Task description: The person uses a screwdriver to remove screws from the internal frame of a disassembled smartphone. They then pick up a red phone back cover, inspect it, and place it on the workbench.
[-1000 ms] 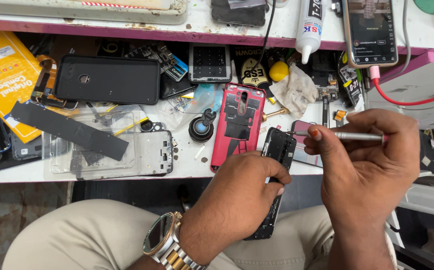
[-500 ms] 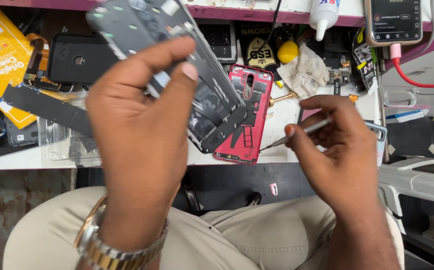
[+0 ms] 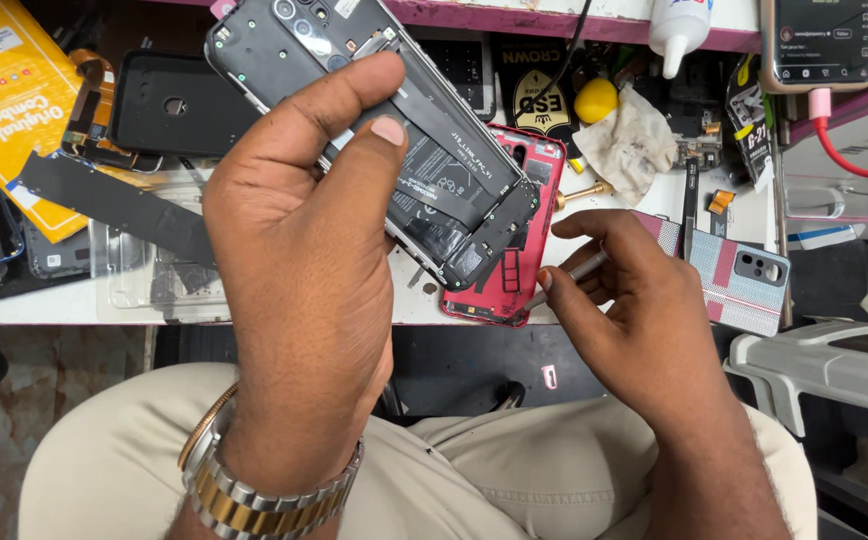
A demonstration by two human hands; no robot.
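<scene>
Head view looks down on a cluttered repair bench, and much is cut off: the opened smartphone [image 3: 394, 140] runs past the top edge of the frame, and the left hand [image 3: 304, 270] covers its lower left side, so that part of the body cannot be seen. The right hand [image 3: 634, 320] hides most of a slim metal tool [image 3: 579, 272]; only a short silvery length shows between the fingers, and its tip is too small to make out.

No tray or box holds the parts. A clear plastic phone case [image 3: 154, 270] lies open on the white bench [image 3: 54, 300] with dark strips resting on it, and a black phone case [image 3: 179, 100] sits behind it beside a yellow package [image 3: 4, 110].

The left hand grips the opened phone, raised above the bench and tilted, back cover off with battery and camera openings showing; thumb and forefinger are curled across its face, the other fingers hidden behind. The right hand's fingers are pressed together, pinching the tool, just beside a red phone back cover [image 3: 509, 230] lying on the bench under the raised phone. A checked phone case [image 3: 739, 285] lies to the right.
</scene>
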